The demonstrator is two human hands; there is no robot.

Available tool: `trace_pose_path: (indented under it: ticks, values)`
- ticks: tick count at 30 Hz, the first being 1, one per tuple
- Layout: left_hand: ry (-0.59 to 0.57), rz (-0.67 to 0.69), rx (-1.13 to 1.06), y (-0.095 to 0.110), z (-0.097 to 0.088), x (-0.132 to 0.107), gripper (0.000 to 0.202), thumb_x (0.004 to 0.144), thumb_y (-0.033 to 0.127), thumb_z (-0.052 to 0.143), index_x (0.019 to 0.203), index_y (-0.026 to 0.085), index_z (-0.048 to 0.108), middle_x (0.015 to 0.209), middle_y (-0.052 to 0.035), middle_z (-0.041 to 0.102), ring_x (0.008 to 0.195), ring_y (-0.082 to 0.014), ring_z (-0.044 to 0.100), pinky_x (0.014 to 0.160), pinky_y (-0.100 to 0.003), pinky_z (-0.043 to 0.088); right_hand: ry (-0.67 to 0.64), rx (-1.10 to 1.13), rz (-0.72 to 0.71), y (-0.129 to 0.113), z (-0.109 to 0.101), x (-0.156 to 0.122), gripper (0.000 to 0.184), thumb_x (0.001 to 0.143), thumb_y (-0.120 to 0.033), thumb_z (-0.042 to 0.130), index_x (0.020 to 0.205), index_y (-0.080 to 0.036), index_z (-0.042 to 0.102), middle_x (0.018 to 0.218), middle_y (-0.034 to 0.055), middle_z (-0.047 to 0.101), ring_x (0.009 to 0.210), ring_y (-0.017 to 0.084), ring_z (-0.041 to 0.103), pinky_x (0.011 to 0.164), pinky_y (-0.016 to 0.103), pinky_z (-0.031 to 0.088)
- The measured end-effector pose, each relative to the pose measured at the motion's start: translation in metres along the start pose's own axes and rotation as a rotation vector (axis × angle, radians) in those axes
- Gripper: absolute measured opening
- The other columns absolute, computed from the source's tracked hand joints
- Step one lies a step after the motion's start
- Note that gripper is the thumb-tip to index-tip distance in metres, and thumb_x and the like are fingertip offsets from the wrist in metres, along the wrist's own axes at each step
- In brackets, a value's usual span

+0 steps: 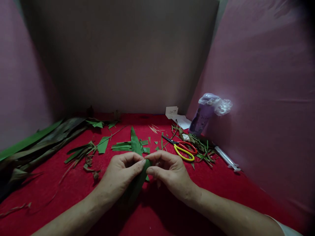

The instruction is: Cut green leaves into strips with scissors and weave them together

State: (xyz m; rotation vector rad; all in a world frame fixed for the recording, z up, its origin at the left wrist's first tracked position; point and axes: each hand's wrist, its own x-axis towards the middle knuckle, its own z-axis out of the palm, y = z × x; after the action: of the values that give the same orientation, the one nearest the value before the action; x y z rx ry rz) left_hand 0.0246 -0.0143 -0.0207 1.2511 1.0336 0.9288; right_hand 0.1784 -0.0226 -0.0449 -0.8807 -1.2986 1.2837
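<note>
Both hands meet over the middle of the red cloth, pinching one long green leaf [135,143]. My left hand [122,174] wraps its fingers and thumb round the leaf's middle. Close against it, my right hand [167,170] grips the same leaf with bent fingers. The leaf's pointed tip sticks up and away past the fingers; its lower part runs down between my wrists. Cut green leaf strips [124,146] lie just beyond the hands.
Red-and-yellow scissors [183,150] lie to the right among leaf scraps. A purple bottle [203,118] with crumpled plastic on top stands at the back right, a syringe [226,159] beside it. Long leaves [36,144] are piled at left. Pink walls enclose the red table [61,193].
</note>
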Motion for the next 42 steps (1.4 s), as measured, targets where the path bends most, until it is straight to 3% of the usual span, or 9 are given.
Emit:
trace_pose_path:
  ticks: [11,19,29,42]
  values:
    - [0.011,0.013,0.003,-0.0007,0.0012,0.0005,0.022,0.064,0.034,0.071,0.059,0.014,0.061,0.051,0.0018,0.058,0.045,-0.0073,0.046,0.044,-0.018,0.033,-0.003,0.082,-0.001,-0.0034,0.0042,-0.0015,0.020,0.063,-0.021,0.075,0.077,-0.015,0.062,0.055,-0.0048,0.057,0.046,0.006,0.049,0.043,0.017,0.040]
    - [0.006,-0.068,-0.110,-0.0010,0.0037,-0.0016,0.027,0.062,0.036,0.073,0.056,0.014,0.058,0.046,0.0032,0.056,0.041,-0.0055,0.043,0.040,-0.016,0.030,-0.002,0.057,-0.025,-0.0041,0.0068,-0.0043,0.014,0.066,-0.019,0.072,0.071,-0.016,0.059,0.051,-0.0066,0.055,0.038,0.004,0.046,0.037,0.015,0.037]
    - [-0.069,-0.140,-0.253,-0.0067,-0.0027,-0.0011,0.023,0.061,0.031,0.074,0.056,0.014,0.060,0.045,0.0045,0.048,0.041,-0.0056,0.039,0.040,-0.018,0.028,-0.012,0.143,0.054,-0.0024,0.0073,-0.0048,0.025,0.062,-0.026,0.075,0.068,-0.017,0.052,0.046,-0.0081,0.052,0.033,0.003,0.044,0.031,0.013,0.037]
    - [-0.150,-0.126,-0.297,0.0009,-0.0028,-0.0039,0.019,0.073,0.030,0.063,0.065,0.013,0.064,0.053,0.0020,0.052,0.047,-0.0067,0.043,0.045,-0.017,0.033,-0.056,0.209,0.052,-0.0006,0.0030,-0.0009,0.024,0.064,-0.023,0.073,0.071,-0.018,0.050,0.050,-0.0086,0.052,0.033,0.003,0.043,0.030,0.013,0.039]
